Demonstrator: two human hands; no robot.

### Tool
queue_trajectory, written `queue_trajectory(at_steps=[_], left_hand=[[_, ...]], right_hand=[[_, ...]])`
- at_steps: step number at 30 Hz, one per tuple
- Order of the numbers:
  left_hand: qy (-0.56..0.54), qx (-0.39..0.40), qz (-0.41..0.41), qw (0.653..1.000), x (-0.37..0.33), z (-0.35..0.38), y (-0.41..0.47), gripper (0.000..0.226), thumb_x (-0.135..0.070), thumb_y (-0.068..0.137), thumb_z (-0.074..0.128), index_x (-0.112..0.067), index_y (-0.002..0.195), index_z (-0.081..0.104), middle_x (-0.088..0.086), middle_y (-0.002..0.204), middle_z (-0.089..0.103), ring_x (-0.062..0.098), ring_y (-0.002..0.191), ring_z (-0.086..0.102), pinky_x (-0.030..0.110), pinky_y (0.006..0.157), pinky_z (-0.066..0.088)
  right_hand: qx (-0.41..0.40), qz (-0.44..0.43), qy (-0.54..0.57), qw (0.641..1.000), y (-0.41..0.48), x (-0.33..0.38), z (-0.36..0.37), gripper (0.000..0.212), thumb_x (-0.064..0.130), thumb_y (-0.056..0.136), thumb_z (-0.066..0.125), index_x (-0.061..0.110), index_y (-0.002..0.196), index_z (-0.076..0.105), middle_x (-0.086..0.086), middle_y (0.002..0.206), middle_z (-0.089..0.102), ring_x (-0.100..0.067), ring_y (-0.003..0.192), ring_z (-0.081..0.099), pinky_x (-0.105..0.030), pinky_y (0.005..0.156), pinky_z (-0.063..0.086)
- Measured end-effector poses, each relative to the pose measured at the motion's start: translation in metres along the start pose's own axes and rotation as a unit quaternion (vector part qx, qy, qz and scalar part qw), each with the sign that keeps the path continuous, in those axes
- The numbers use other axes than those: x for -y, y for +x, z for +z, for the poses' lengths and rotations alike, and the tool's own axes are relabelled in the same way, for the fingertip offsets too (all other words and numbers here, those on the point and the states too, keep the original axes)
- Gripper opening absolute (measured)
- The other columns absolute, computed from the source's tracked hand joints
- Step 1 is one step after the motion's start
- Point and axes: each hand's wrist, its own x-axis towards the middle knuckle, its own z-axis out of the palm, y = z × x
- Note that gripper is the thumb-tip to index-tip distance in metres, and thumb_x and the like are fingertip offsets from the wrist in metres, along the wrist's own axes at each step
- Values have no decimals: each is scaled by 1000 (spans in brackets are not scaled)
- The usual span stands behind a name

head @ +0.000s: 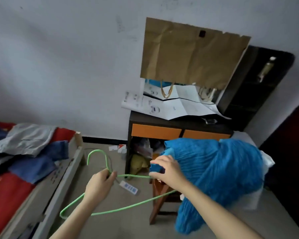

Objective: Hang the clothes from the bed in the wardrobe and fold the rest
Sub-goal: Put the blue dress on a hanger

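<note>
Green wire hanger (128,207) is in the air in front of the table (162,120), lower left of it, hook up. Left hand (98,185) has its grip clamped on the hanger neck just under the hook. One hanger shoulder runs right to the right hand (166,169); the bottom bar passes under the right forearm.

Right hand's grip is pinched on a folded edge of the blue pleated garment (214,169), in front of the table's right half. The garment bulges up and right of that hand, covers the table's lower right corner and hangs down below the forearm.

A wooden stool (160,195) stands on the floor (119,226) in front of the table, partly behind the garment. A white power strip (130,187) lies on the floor in front of the table's left leg. Clutter sits under the table, including something yellow (138,163), blurred.

The table is dark with two orange drawer fronts (155,131). White paper sheets (171,106) lie on top of it and overhang the edge. A brown paper bag (193,56) hangs above it on the grey wall (59,66). A dark shelf unit (259,80) stands right of the table.

The bed (66,178) is left of the table, with a pale frame and red sheet (7,195). A grey garment (28,140) and blue denim (34,164) are piled on it.
</note>
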Motion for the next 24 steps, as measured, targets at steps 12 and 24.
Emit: queue_trajectory(at_steps=[12, 24], left_hand=[[96, 44, 55, 993, -41, 64, -6, 37, -30, 96, 47, -10, 66, 52, 11, 73, 66, 35, 81, 61, 36, 65, 39], [88, -4, 29, 996, -75, 92, 4, 38, -30, 96, 48, -3, 71, 60, 14, 75, 67, 35, 78, 61, 39, 65, 43]], right_hand=[[-126, 418, -142, 889, -29, -190, -138, 108, 67, 73, 62, 31, 150, -5, -15, 157, -6, -39, 143, 3, -54, 109, 20], [-333, 306, -17, 891, -12, -224, -176, 39, 10, 90, 58, 9, 57, 37, -8, 53, 33, -21, 48, 32, -30, 46, 19]])
